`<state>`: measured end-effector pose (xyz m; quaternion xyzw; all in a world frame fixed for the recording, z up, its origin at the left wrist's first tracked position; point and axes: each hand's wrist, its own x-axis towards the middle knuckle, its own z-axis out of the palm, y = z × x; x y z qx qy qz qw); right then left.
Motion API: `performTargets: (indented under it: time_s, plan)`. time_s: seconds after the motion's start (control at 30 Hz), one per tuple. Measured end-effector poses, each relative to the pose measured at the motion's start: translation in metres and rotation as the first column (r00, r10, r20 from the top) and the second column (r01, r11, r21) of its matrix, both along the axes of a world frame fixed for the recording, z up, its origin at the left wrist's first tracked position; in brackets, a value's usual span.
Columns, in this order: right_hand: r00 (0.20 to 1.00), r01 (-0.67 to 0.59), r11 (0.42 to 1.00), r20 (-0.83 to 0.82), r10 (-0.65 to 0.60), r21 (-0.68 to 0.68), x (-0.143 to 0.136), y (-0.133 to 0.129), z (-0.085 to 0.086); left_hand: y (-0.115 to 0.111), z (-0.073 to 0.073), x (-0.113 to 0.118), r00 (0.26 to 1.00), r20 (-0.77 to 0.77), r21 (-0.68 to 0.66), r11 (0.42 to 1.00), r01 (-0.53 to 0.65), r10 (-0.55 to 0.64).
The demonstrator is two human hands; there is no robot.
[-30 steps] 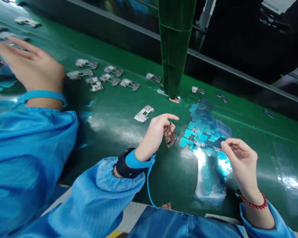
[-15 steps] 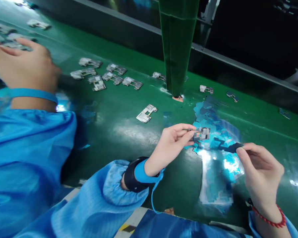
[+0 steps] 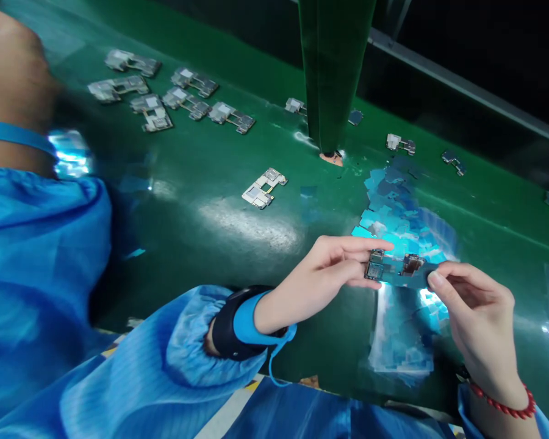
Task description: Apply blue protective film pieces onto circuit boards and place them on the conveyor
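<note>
My left hand [image 3: 332, 271] pinches a small circuit board [image 3: 375, 268] by its left end, over a pile of blue film pieces [image 3: 396, 213]. Chips and a brownish patch show on the board's upper side. My right hand [image 3: 478, 305] grips the right end of a thin dark teal film piece [image 3: 426, 277] between thumb and fingertips. The film lies against or just over the board; whether it is stuck on cannot be made out. Below both hands lies a stack of clear and blue film sheets [image 3: 400, 350].
Several circuit boards [image 3: 150, 113] lie at the upper left, and a single board [image 3: 264, 188] in the middle. A green post [image 3: 336, 73] rises from the green bench top [image 3: 187, 238]. At far left is another person's hand [image 3: 16, 73], with a blue sleeve [image 3: 41, 268].
My left hand has turned the board, so its chip side shows instead of the silver shields. The film, earlier apart from it, now meets the board. The other person's hand has shifted left in view.
</note>
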<state>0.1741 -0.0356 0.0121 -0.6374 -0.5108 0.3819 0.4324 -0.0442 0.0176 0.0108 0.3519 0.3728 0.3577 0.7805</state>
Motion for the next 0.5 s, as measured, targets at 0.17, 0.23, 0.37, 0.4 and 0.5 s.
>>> performTargets:
  time_s: [0.17,0.23,0.37,0.4,0.5]
  plan:
    - [0.998,-0.019,1.0,0.057,0.018,0.01,-0.0045,0.0004,0.0037,-0.0015,0.0011,-0.0009,0.995,0.067,-0.064,0.994,0.085,-0.08]
    - [0.996,-0.012,1.0,0.084,0.011,0.009,-0.0066,0.0011,0.0044,-0.0021,0.0015,-0.0008,0.995,0.054,-0.056,0.995,0.086,-0.083]
    - [0.991,-0.01,1.0,0.136,0.008,0.012,-0.0086,0.0013,0.0053,-0.0026,0.0021,-0.0004,0.996,0.044,-0.041,0.996,0.078,-0.076]
    - [0.99,-0.01,1.0,0.144,0.008,0.013,-0.0087,0.001,0.0057,-0.0026,0.0022,-0.0003,0.996,0.043,-0.04,0.996,0.074,-0.072]
    - [0.987,-0.012,1.0,0.159,0.01,0.01,-0.0086,0.0003,0.0065,-0.0027,0.0021,0.0,0.997,0.032,-0.041,0.997,0.066,-0.065]
